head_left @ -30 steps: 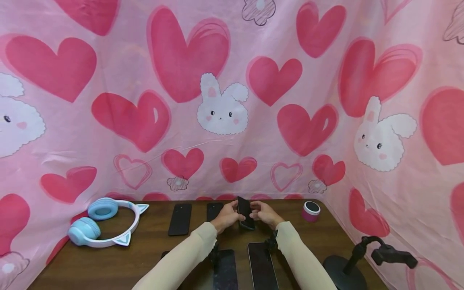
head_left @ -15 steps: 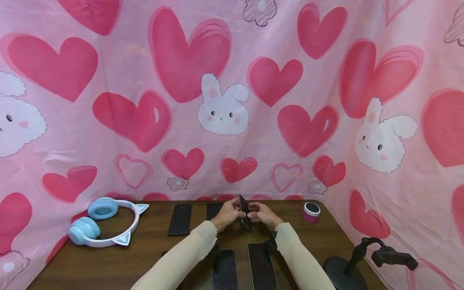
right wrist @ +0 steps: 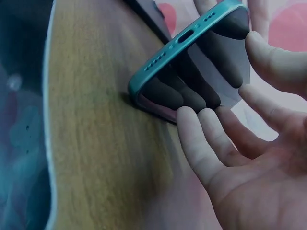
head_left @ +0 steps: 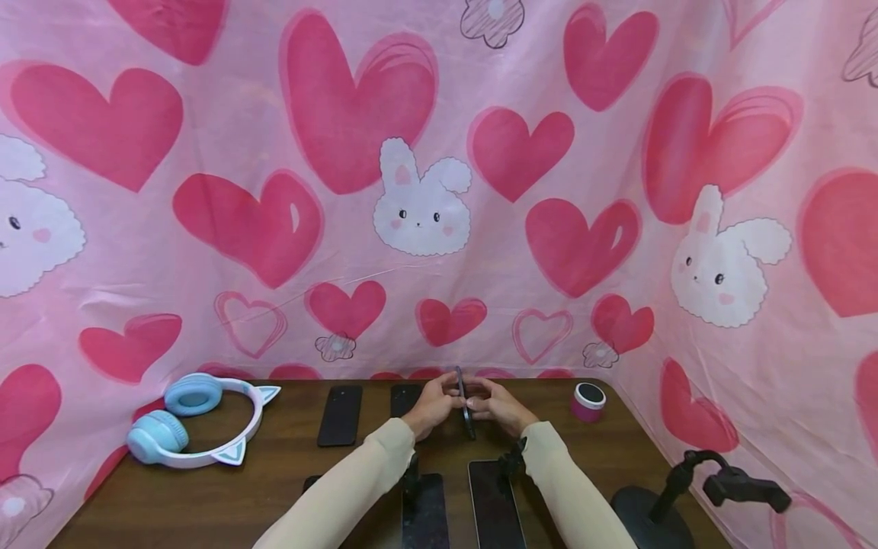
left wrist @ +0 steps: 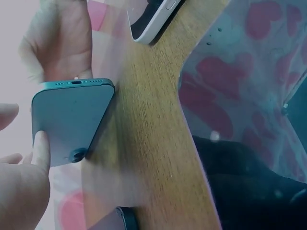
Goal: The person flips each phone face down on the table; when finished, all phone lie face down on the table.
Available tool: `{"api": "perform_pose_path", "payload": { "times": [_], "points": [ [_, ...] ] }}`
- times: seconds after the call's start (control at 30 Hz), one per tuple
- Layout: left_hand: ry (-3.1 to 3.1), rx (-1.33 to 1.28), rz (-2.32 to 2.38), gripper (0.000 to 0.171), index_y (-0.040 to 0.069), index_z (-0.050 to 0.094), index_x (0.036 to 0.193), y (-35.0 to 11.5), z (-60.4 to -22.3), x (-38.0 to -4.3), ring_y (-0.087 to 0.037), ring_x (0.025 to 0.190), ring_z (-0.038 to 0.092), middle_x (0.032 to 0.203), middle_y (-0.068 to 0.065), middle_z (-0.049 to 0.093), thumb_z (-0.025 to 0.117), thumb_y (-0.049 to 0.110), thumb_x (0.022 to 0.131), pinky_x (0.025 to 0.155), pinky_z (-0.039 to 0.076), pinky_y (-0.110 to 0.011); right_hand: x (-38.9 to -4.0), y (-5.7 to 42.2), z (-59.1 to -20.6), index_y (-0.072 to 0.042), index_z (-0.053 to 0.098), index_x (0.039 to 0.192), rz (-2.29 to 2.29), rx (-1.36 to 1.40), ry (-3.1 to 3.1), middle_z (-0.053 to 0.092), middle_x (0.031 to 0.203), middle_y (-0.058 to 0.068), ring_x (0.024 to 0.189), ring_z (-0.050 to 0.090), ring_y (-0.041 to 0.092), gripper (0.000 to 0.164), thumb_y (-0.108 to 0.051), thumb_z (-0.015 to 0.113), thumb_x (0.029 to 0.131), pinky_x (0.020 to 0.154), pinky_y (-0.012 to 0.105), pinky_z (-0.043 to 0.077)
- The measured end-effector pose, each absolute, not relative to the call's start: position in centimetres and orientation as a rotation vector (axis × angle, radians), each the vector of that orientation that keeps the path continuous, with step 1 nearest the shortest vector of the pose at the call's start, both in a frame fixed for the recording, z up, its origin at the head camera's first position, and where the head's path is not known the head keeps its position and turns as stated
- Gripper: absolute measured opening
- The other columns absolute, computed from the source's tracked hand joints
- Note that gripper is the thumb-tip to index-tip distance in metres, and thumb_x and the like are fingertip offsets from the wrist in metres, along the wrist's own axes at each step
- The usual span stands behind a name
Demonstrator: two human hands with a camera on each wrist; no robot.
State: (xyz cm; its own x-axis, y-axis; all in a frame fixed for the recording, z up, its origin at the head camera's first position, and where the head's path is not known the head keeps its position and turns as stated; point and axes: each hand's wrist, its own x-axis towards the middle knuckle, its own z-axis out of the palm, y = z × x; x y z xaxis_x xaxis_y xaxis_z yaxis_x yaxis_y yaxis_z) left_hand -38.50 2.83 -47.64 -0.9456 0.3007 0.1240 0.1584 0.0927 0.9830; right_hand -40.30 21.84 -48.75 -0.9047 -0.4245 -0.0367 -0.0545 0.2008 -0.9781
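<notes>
Both hands hold a smartphone [head_left: 466, 419] upright between them near the back of the table, its thin edge toward the head camera. My left hand [head_left: 430, 406] is at its left side; in the left wrist view a finger [left wrist: 42, 146] lies against the phone's grey back [left wrist: 72, 112]. On the other side, my right hand [head_left: 503, 407] has its fingertips against the glossy dark face, which mirrors them in the right wrist view. The right thumb [right wrist: 273, 60] is at the phone's long edge. The teal bottom edge [right wrist: 184, 36] shows a charging port.
Black phones [head_left: 340, 415] [head_left: 406, 398] lie at the back left of the wooden table [head_left: 226, 507]. Two more [head_left: 427, 515] [head_left: 495, 503] lie in front, near the forearms. Cat-ear headphones [head_left: 257, 415], a pink-and-white round device [head_left: 588, 402] and a black stand [head_left: 652, 515] sit further out.
The phone has turned in the hands, from its dark face angled toward the head camera to nearly edge-on. The hands have stayed almost in place.
</notes>
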Motion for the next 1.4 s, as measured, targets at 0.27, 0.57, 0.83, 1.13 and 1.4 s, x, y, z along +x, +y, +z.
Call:
{"api": "perform_pose_path", "payload": {
  "times": [0.27,0.57,0.83,1.13,1.4],
  "points": [
    [2.234,0.482,1.959,0.064,-0.007,0.04,0.151,3.1,-47.7,-38.9,-0.031,0.122,0.062,0.148,-0.026,0.052,0.062,-0.003,0.091,0.102,0.055,-0.042,-39.9,22.1,-47.8,-0.002,0.034,0.154,-1.821,-0.493,2.094,0.036,0.153,0.029,0.116,0.059,0.02,0.062,-0.009,0.06,0.098,0.1,0.045,0.056],
    [2.199,0.426,1.92,0.057,-0.007,0.046,0.146,3.8,-48.4,-38.7,-0.036,0.13,0.059,0.147,-0.026,0.054,0.064,0.002,0.094,0.112,0.046,-0.053,-39.8,22.6,-48.4,-0.004,0.031,0.156,-1.879,-0.476,2.015,0.034,0.154,0.029,0.112,0.062,0.015,0.061,-0.003,0.054,0.101,0.095,0.037,0.058],
    [2.032,0.417,1.87,0.057,-0.005,0.041,0.149,4.0,-48.7,-38.6,-0.036,0.128,0.06,0.151,-0.026,0.046,0.063,0.007,0.098,0.106,0.05,-0.055,-40.0,24.0,-48.5,-0.003,0.023,0.158,-1.902,-0.518,1.987,0.03,0.159,0.03,0.122,0.06,0.023,0.063,-0.003,0.051,0.101,0.1,0.041,0.056],
    [1.988,0.397,1.825,0.058,-0.007,0.039,0.149,3.7,-48.9,-38.3,-0.033,0.127,0.061,0.141,-0.025,0.051,0.063,0.013,0.099,0.108,0.048,-0.055,-40.1,24.9,-48.5,-0.001,0.023,0.159,-1.874,-0.526,2.032,0.023,0.164,0.028,0.129,0.058,0.027,0.066,-0.005,0.054,0.101,0.106,0.044,0.053],
    [1.969,0.41,1.836,0.061,-0.007,0.036,0.151,3.6,-48.9,-38.0,-0.036,0.132,0.056,0.148,-0.028,0.045,0.062,0.012,0.099,0.112,0.044,-0.057,-39.9,25.2,-48.4,0.003,0.026,0.157,-1.894,-0.495,2.082,0.024,0.164,0.029,0.13,0.056,0.029,0.064,0.001,0.052,0.099,0.1,0.033,0.055]
  ]
}}
